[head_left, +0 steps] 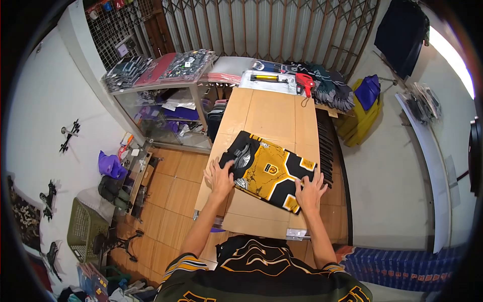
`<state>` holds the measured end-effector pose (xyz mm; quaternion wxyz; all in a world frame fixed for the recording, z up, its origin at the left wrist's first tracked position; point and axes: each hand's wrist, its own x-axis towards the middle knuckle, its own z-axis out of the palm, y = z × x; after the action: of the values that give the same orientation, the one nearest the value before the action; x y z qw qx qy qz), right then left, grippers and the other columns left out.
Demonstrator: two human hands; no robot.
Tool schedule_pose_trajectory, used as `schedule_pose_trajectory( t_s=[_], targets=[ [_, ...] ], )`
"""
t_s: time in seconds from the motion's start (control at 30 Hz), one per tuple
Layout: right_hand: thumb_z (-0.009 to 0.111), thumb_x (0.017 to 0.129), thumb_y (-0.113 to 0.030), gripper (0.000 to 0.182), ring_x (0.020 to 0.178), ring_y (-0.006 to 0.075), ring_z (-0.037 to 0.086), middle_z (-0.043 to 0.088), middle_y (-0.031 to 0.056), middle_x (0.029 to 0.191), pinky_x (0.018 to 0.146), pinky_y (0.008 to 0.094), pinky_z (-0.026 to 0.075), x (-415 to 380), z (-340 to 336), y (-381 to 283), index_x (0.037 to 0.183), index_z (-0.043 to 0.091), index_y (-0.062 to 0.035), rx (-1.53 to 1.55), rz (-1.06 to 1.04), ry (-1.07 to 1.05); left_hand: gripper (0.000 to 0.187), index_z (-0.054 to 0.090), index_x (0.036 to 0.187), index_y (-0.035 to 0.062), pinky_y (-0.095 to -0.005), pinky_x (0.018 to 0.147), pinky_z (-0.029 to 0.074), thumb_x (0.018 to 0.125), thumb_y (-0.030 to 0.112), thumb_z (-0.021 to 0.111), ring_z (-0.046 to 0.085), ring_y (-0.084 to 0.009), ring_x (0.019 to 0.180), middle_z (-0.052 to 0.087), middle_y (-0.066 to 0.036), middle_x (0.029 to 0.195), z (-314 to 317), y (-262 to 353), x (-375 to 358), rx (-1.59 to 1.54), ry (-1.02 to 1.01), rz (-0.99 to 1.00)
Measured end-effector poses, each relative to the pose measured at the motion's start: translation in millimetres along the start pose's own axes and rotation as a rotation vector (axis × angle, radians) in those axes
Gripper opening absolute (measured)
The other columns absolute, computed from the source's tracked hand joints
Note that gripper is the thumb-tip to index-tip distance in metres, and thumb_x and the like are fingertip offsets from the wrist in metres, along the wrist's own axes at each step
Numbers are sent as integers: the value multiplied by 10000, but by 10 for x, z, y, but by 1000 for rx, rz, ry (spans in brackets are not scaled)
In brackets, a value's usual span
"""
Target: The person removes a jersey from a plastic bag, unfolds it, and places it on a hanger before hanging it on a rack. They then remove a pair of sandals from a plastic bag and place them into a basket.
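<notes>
A folded jersey [271, 169], mustard yellow and black with white trim and a small crest, lies at a slant on a cardboard-topped table. At its collar end, my left hand [220, 179] holds the edge, the thumb side against the black cloth and the other fingers at the corner. Across from it, my right hand [310, 192] grips the lower end, with bent fingers over the black and yellow border. The undersides of my fingers are hidden on both hands.
Cardboard [274, 113] covers the table. Beyond it lie a red tape dispenser [305, 83], a yellow-and-black tool [266, 78] and stacked dark garments [329, 90]. A glass cabinet [168, 113] with packed clothes stands at left; a green basket [85, 229] sits lower left.
</notes>
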<state>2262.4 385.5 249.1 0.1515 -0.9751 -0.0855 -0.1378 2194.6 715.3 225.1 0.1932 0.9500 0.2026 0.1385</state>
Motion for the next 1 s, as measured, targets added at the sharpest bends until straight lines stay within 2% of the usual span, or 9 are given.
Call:
schedule_pose_trajectory(
  t_s=[0.1, 0.2, 0.37, 0.5, 0.63, 0.7, 0.77, 0.83, 1.0],
  targets=[
    [689, 947, -378, 307, 1494, 490, 267, 399, 260, 1570, 1126, 770, 210, -386, -82, -16, 962, 682, -71, 22, -4, -2, 659, 531, 1445, 199, -756, 1131, 197, 843, 207, 798, 271, -403, 1497, 376, -220, 1565, 144, -13, 322, -9, 35, -20],
    [715, 926, -374, 311, 1476, 513, 274, 396, 265, 1564, 1121, 770, 207, -727, -216, -135, 954, 686, -66, 52, -2, -20, 642, 550, 1413, 125, -732, 1152, 169, 842, 244, 820, 278, -399, 1497, 390, -213, 1564, 250, 21, 575, -38, 21, -60],
    [752, 899, -357, 285, 1466, 517, 286, 414, 252, 1553, 1112, 766, 176, -1125, -312, -463, 888, 710, -75, 129, -55, -93, 611, 597, 1373, 147, -720, 1144, 188, 843, 334, 837, 296, -390, 1488, 420, -205, 1551, 390, 106, 825, -68, 12, -37],
    [753, 908, -349, 270, 1481, 533, 276, 414, 268, 1554, 1082, 828, 163, -1064, -348, -561, 885, 716, -82, 240, -95, -228, 516, 641, 1322, 190, -702, 1138, 205, 865, 360, 813, 334, -362, 1466, 467, -181, 1502, 532, 130, 936, -154, 12, 1],
    [721, 903, -233, 194, 1339, 435, 489, 577, 245, 1377, 1114, 650, 316, -481, -92, -475, 974, 695, -54, 374, -68, -9, 424, 672, 1264, 202, -672, 1139, 225, 885, 355, 787, 409, -320, 1414, 532, -132, 1427, 649, 72, 926, -220, 70, 78],
    [717, 884, -134, 248, 1178, 416, 612, 652, 254, 1233, 1039, 482, 459, -55, 112, -385, 1086, 648, -8, 422, -89, 55, 379, 682, 1234, 203, -656, 1138, 234, 895, 347, 774, 439, -303, 1389, 557, -109, 1392, 665, 47, 908, -239, 100, 115],
    [674, 892, -64, 273, 1128, 432, 635, 660, 265, 1197, 986, 477, 502, 402, 448, -281, 1145, 619, 23, 551, -2, -8, 341, 689, 1207, 199, -641, 1137, 240, 903, 335, 763, 462, -289, 1369, 576, -92, 1362, 655, 58, 906, -259, 127, 131],
    [640, 902, -20, 299, 1128, 428, 643, 667, 260, 1187, 999, 459, 510, 797, 543, -303, 1193, 615, 44, 559, -71, 16, 299, 690, 1181, 200, -627, 1138, 245, 908, 305, 755, 463, -287, 1370, 577, -85, 1360, 596, 94, 891, -267, 134, 144],
    [691, 879, -73, 435, 1228, 379, 612, 661, 200, 1260, 1032, 495, 497, 1393, 856, -439, 1312, 644, -96, 364, 4, -85, 242, 716, 1114, 183, -585, 1128, 258, 883, 232, 766, 476, -290, 1364, 599, -81, 1344, 596, 65, 892, -290, 170, 201]
  ],
)
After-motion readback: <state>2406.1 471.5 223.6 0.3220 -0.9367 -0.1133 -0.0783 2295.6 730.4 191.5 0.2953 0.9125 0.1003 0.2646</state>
